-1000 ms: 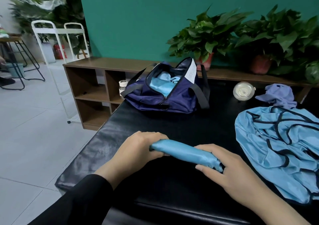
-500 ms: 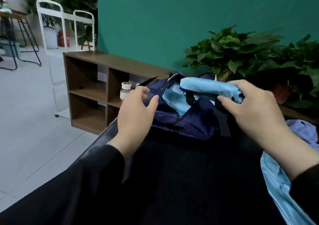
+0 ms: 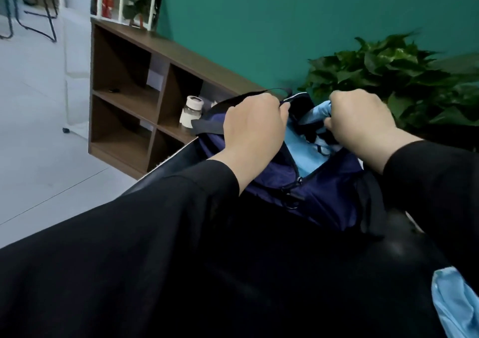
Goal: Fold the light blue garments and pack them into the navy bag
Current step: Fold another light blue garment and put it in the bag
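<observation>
Where fingers (image 3: 328, 124) curl, garment (image 3: 305, 148) half-hidden.

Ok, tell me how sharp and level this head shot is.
Head view: tilted, so the wooden shelf runs diagonally; motion blur softens the plant and the bag's zipper; lighting is even, with no harsh glare; both black sleeves sink into near-featureless dark; the left hand and right hand stay fairly crisp.

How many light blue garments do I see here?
2: one in the navy bag opening, pushed by the right hand; one at the lower right edge. More may be hidden.
</observation>
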